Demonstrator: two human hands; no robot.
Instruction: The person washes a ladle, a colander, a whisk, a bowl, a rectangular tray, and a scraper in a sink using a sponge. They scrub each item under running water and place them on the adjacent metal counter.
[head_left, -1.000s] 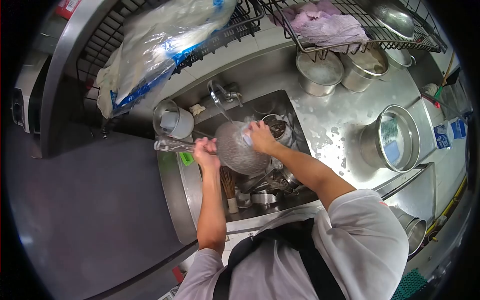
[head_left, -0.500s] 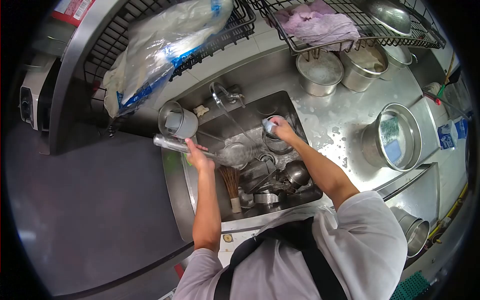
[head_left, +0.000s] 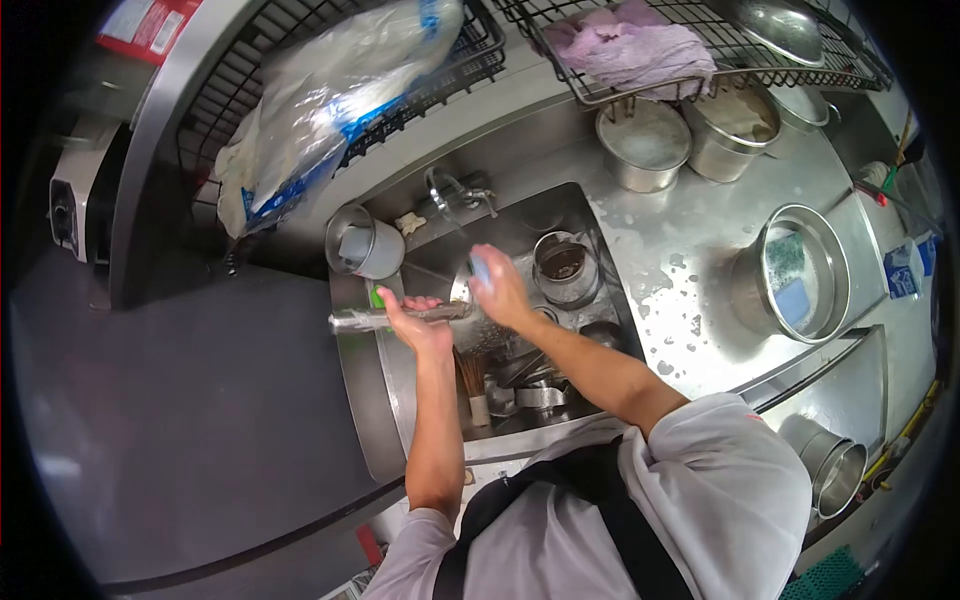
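Note:
In my left hand, over the left side of the sink, lies a shiny metal tool with a long thick handle. Its far end is blurred by splashing water, so its kind does not show. My right hand is closed round a pale blue sponge or cloth, just right of that far end. A metal pot with dark liquid stands in the sink behind my right hand. Below the hands lie a bundled-stick brush and several wet metal utensils.
A faucet rises at the sink's back edge, with a metal container to its left. On the right counter stands a pot holding a green scrubber and blue sponge. Several filled pots line the back wall under wire racks.
My right hand has moved left with the blue sponge or cloth, from the pot to near the metal tool. My left hand and the tool have shifted slightly right and down.

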